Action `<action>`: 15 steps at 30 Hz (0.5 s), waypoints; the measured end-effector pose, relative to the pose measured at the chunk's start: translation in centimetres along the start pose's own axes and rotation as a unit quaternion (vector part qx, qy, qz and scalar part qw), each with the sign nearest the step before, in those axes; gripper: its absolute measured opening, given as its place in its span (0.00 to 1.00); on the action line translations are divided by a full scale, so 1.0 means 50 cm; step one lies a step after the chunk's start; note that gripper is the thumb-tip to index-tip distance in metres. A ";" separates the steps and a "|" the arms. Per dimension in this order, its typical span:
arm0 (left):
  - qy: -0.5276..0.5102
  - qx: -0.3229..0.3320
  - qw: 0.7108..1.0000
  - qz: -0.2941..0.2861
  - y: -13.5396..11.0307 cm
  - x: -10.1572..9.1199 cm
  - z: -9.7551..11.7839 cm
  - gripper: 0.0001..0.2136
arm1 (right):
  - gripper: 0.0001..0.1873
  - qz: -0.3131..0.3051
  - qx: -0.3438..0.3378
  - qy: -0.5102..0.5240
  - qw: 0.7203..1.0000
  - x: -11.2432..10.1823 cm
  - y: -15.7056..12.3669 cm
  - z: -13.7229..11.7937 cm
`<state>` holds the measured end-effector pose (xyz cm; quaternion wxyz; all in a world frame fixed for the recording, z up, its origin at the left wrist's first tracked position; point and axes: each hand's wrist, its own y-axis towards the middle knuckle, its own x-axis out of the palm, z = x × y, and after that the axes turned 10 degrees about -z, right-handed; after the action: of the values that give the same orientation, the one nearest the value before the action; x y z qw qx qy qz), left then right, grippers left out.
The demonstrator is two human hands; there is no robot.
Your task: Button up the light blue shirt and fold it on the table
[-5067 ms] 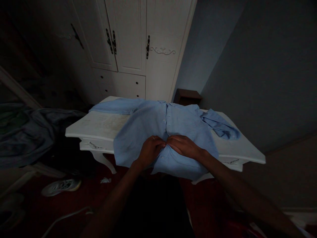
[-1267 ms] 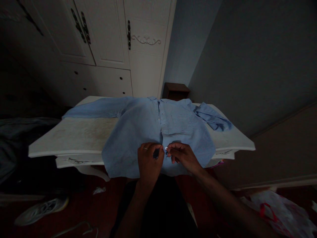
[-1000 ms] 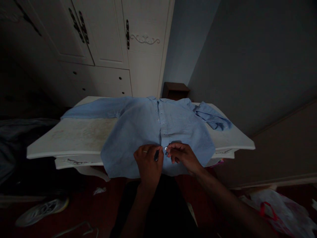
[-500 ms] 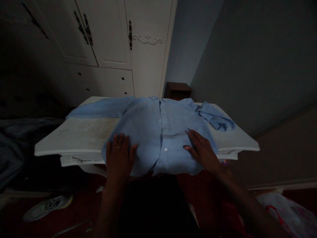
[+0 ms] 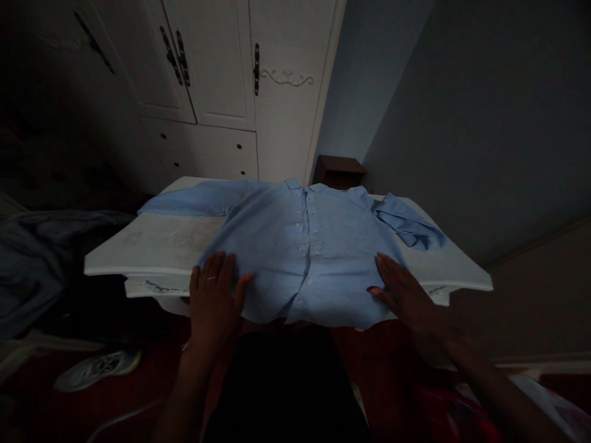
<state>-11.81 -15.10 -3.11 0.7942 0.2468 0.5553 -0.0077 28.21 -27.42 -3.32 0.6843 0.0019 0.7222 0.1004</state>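
A light blue button-up shirt (image 5: pixel 272 246) lies front side up across a white table (image 5: pixel 152 240), its collar at the far edge and its hem hanging over the near edge. The sleeve on the left stretches out flat, while the one on the right is bent and bunched. My left hand (image 5: pixel 217 301), with a ring on one finger, rests flat on the shirt's lower left edge. On the lower right side, my right hand (image 5: pixel 401 292) lies with fingers extended against the cloth. Neither hand grips the fabric.
A white wardrobe (image 5: pixel 217 67) with dark handles stands behind the table. Beside it is a small brown cabinet (image 5: pixel 340 171). A shoe (image 5: pixel 99 370) sits on the red floor at left, near dark piled clothing (image 5: pixel 32 271). A plastic bag (image 5: pixel 545 400) lies at lower right.
My right hand has slid outward to the shirt's right edge. My left hand has shifted slightly toward the left edge. The camera view has turned a little left.
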 end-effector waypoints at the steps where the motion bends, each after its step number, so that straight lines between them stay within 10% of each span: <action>1: -0.004 0.002 1.000 0.005 0.009 -0.002 0.005 0.26 | 0.39 0.000 0.001 0.013 1.000 -0.004 0.005 -0.002; 15: 0.034 0.195 0.956 -0.216 0.163 0.032 0.090 0.28 | 0.26 -0.003 -0.192 0.099 0.976 -0.017 0.306 -0.104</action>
<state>-4.93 -9.34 -0.21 0.6906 0.2713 0.6098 -0.2787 21.07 -13.29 0.02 0.5969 -0.1417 0.7538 0.2353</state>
